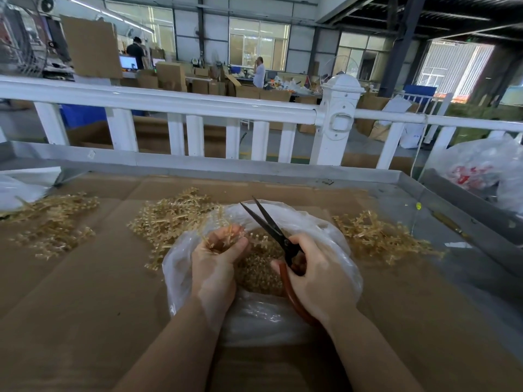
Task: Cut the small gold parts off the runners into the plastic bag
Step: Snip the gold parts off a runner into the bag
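Observation:
A clear plastic bag point(254, 315) lies open in front of me on the cardboard, with a heap of small gold parts point(261, 271) inside. My left hand point(216, 264) holds a gold runner point(226, 234) over the bag's mouth, fingers curled round it. My right hand point(314, 274) grips black scissors point(268, 226) by their red-brown handles. The blades are slightly parted and point up and away, just right of the runner.
Piles of gold runners lie on the cardboard at the left point(53, 222), behind the bag point(175, 216) and at the right point(379, 236). A grey metal tray rim point(254, 168) and a white railing point(175, 104) bound the far side. Another plastic bag point(486, 171) sits far right.

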Available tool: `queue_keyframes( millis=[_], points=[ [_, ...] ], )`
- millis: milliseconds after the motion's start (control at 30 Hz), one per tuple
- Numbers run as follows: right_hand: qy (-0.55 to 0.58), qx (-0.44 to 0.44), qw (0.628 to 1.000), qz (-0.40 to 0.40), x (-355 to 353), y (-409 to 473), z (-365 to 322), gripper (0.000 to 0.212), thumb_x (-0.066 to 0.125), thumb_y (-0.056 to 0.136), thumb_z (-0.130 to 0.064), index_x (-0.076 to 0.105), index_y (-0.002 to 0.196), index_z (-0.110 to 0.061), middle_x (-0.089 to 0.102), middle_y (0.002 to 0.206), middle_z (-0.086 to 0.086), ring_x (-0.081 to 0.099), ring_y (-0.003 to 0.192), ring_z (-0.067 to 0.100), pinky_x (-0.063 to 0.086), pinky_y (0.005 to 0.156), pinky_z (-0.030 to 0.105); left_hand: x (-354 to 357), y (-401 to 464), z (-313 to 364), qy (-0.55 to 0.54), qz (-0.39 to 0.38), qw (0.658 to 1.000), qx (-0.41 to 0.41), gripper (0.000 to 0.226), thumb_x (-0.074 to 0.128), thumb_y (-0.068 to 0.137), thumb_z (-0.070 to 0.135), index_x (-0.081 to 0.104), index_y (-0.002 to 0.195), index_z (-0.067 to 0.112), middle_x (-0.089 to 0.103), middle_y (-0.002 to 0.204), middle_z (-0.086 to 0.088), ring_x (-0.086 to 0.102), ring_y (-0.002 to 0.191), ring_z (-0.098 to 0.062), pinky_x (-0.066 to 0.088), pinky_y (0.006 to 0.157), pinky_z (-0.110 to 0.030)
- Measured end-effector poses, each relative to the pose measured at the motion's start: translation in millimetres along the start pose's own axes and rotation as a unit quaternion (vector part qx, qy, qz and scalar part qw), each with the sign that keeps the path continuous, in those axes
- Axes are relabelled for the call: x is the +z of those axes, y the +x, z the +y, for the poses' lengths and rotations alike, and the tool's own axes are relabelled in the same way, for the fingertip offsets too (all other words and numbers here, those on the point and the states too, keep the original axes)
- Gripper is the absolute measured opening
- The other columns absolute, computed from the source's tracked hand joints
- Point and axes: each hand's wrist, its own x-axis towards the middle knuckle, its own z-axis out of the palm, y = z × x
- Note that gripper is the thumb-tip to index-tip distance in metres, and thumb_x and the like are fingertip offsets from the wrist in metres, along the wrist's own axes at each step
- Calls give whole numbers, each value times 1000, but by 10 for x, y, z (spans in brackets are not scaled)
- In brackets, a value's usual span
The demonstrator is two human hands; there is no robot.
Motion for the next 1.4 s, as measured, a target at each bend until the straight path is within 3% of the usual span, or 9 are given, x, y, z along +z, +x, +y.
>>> queue_keyframes(
  millis=[100,267,400,600,833,1067,1267,1400],
  points=[
    [6,-1,1000,-28,52,-66,42,43,68,78,-52,57,114,-32,59,103,-15,53,100,6,44,85,21,17,-9,17,-20,16,1000,0,30,61,76,-19,60,89,8,68,87,-10,67,79,-20,59,67,-24],
    [27,-11,1000,-12,26,-100,42,44,72,74,-49,59,111,-30,54,99,-19,53,96,6,43,81,21,22,-27,60,-57,6,998,11,37,59,72,-23,58,88,11,70,81,-7,69,77,-19,59,69,-26],
    [16,-28,999,-27,29,-114,48,44,73,74,-49,59,112,-31,56,98,-17,51,95,6,39,78,18,36,-31,94,-37,-1,998,55,39,57,73,-25,55,83,13,69,63,5,68,63,-9,59,65,-23],
    [15,-42,998,-33,28,-110,60,44,72,74,-50,61,111,-28,59,98,-14,52,94,4,35,77,9,22,-35,142,-5,7,997,82,38,56,74,-25,56,85,11,68,80,-2,65,66,-8,55,61,-16],
    [27,-48,998,-36,23,-108,76,44,67,75,-55,59,110,-30,58,99,-19,46,92,-3,31,77,3,-13,-44,157,79,-9,990,115,34,63,76,-19,61,89,12,72,74,6,66,67,-4,53,62,-13],
    [33,-60,997,-23,24,-102,60,49,54,72,-66,61,105,-30,50,92,-26,43,85,-6,32,72,1,-76,0,144,74,-12,992,103,33,62,78,-18,61,87,14,71,71,5,65,64,-6,53,60,-17],
    [39,-69,996,-38,19,-88,67,42,68,73,-57,59,104,-31,51,89,-26,44,83,-5,33,71,-1,-75,34,145,-6,-27,997,72,34,55,78,-22,57,88,11,70,71,1,68,68,-9,56,63,-18],
    [35,-72,996,-36,4,-90,48,44,65,74,-60,60,105,-29,56,91,-22,45,84,-5,31,71,-1,-62,34,158,-45,-29,998,44,34,52,80,-22,57,89,10,70,76,-3,70,72,-12,58,68,-21]
  ],
)
